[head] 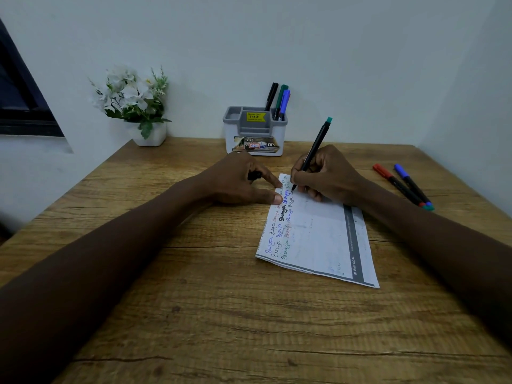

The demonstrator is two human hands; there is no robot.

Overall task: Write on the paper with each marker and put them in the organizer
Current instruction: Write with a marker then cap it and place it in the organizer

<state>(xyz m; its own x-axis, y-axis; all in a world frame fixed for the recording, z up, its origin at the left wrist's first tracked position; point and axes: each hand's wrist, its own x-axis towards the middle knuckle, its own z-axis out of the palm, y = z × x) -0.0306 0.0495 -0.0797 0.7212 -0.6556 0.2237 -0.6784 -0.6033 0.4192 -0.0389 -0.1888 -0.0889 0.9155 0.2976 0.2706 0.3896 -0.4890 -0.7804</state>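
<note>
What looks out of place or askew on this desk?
Nothing spilled or damaged. The paper lies askew to the table edge, pinned by the left hand, which also holds a dark cap. The right hand grips a green-ended marker. A red marker and blue marker lie loose at right.

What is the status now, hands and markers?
Right hand grips marker, tip on paper. Left hand holds cap, touches paper. Two markers lie on table; nothing blocks organizer.
</note>
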